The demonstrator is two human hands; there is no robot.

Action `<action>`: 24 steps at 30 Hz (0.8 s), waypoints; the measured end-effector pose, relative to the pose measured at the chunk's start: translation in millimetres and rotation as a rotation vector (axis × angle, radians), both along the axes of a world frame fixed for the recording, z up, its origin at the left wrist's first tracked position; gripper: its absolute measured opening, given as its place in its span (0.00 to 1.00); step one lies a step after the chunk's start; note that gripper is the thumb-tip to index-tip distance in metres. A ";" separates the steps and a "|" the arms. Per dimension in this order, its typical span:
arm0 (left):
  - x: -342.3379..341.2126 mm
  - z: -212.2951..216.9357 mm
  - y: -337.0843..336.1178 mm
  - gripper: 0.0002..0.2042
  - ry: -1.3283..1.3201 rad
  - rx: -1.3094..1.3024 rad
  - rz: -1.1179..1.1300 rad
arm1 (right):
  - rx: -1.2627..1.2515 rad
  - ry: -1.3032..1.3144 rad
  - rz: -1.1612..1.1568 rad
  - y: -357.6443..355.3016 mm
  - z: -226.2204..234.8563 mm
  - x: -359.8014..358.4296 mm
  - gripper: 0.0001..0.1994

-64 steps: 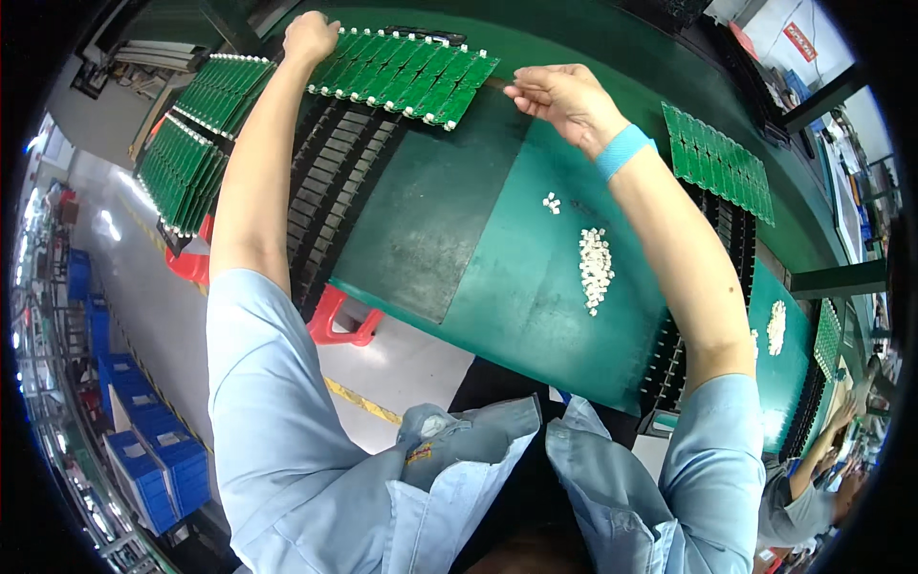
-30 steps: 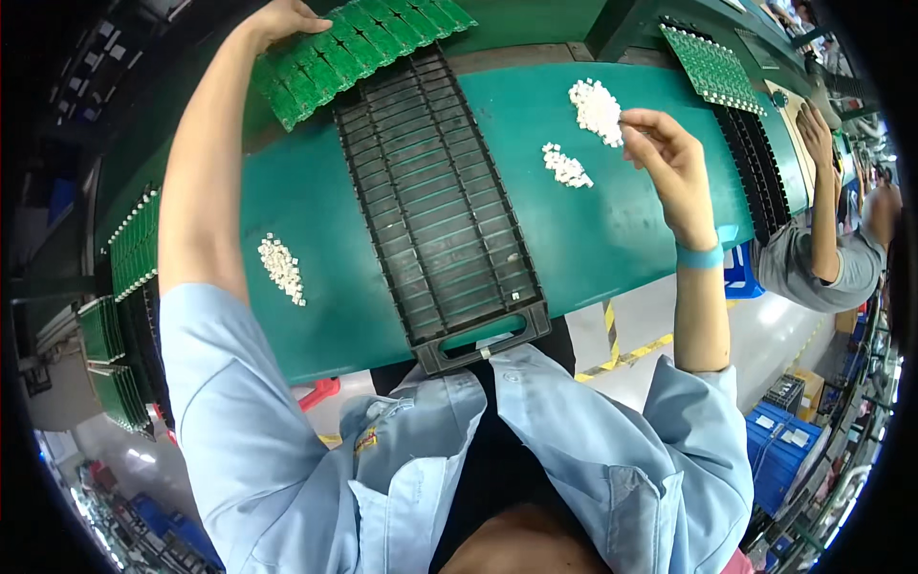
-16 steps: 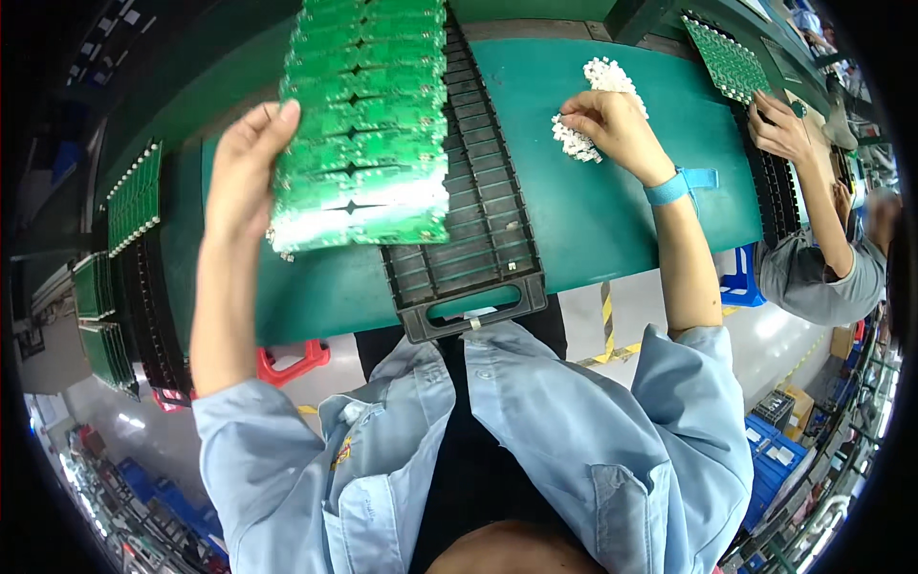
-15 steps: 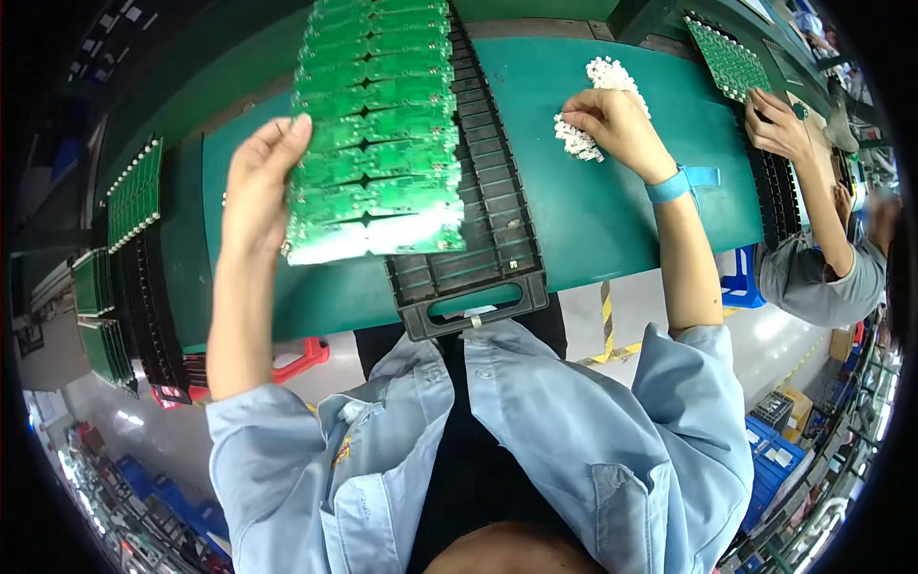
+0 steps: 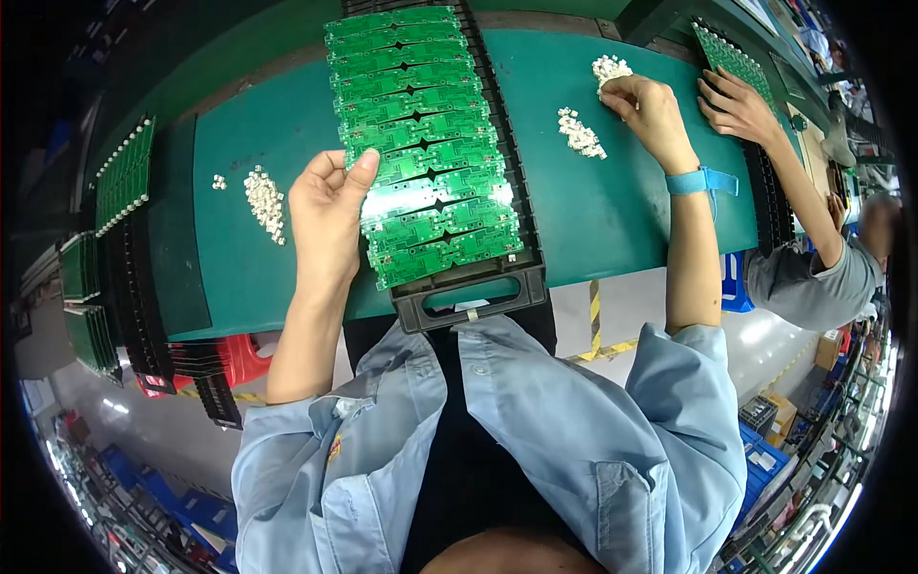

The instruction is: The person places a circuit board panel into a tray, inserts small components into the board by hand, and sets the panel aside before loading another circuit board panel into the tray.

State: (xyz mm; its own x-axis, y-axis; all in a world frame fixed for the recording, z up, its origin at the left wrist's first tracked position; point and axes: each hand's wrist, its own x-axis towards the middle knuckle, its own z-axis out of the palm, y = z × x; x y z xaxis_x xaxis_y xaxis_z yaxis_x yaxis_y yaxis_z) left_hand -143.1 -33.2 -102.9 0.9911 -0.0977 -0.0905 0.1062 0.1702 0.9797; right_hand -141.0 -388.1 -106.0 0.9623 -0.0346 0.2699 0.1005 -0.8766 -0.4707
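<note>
My left hand (image 5: 330, 206) grips the left edge of a green circuit board panel (image 5: 382, 124), thumb on top. The panel is made of several joined strips and lies over a black slotted rack (image 5: 528, 239), covering much of it. My right hand (image 5: 655, 120), with a blue wrist strap (image 5: 703, 182), is closed in a pinch at a pile of small white connectors (image 5: 610, 67). What its fingertips hold, if anything, is hidden. A second pile of white connectors (image 5: 580, 134) lies just left of that hand.
More white connectors (image 5: 265, 206) lie on the green table mat (image 5: 239, 287) at the left. Upright boards (image 5: 124, 177) stand at the far left by a black rack (image 5: 143, 297). At the right, a co-worker's hand (image 5: 741, 107) touches another green board (image 5: 727, 53).
The panel and my left hand have moved right and toward me, lying lower over the rack, uncovering the left connectors. My right hand has shifted right to the farther pile.
</note>
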 end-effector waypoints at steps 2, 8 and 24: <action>0.3 0.9 -0.4 0.07 0.000 0.007 -0.014 | -0.105 -0.055 0.039 -1.6 -2.8 1.9 0.04; 2.1 5.9 -5.6 0.07 0.012 0.055 -0.021 | -0.287 -0.048 0.081 1.1 -0.1 4.6 0.04; 3.3 7.6 3.1 0.17 -0.116 0.740 -0.051 | -0.152 -0.093 0.076 -8.1 8.6 3.5 0.04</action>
